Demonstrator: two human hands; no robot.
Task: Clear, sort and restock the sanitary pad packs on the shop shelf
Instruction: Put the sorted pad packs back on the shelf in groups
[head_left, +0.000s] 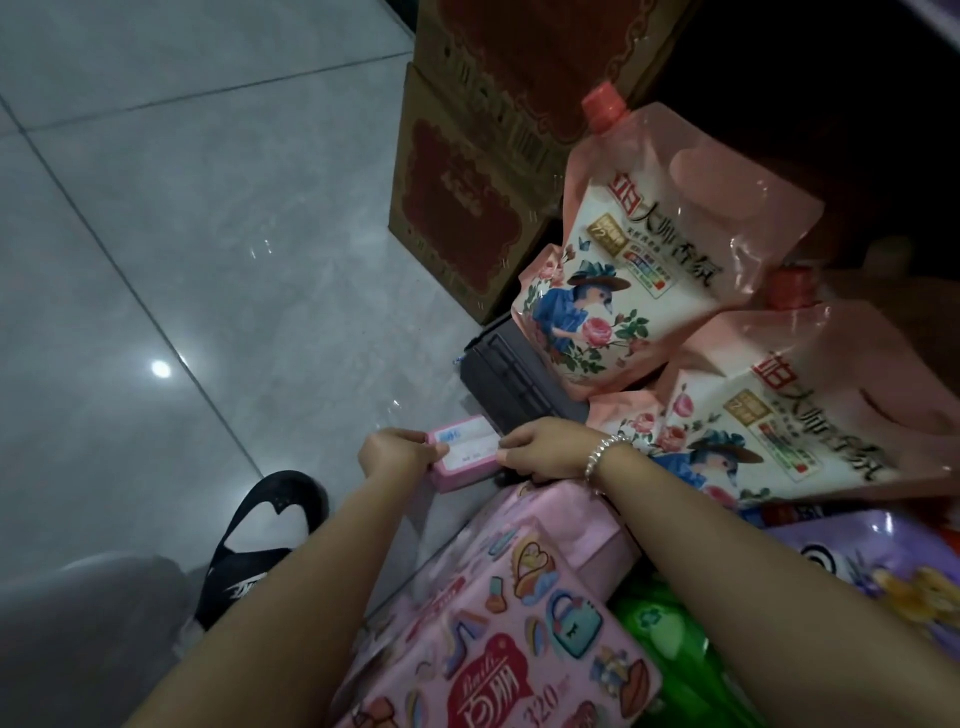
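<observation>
Past the large pink pack (498, 639) near you, your left hand (397, 452) and right hand (543, 449) pinch the small pink pad pack (462, 460) low over the floor (182, 234); it looks light and soft, so hold its short ends.

Both forearms are bare, with no sleeves showing. A beaded silver bracelet (605, 453) circles the right wrist, just behind the fingers (511, 457). Lower left, a foot wears a black sandal (260, 540) with white lettering, beside grey trousers (88, 623).
</observation>
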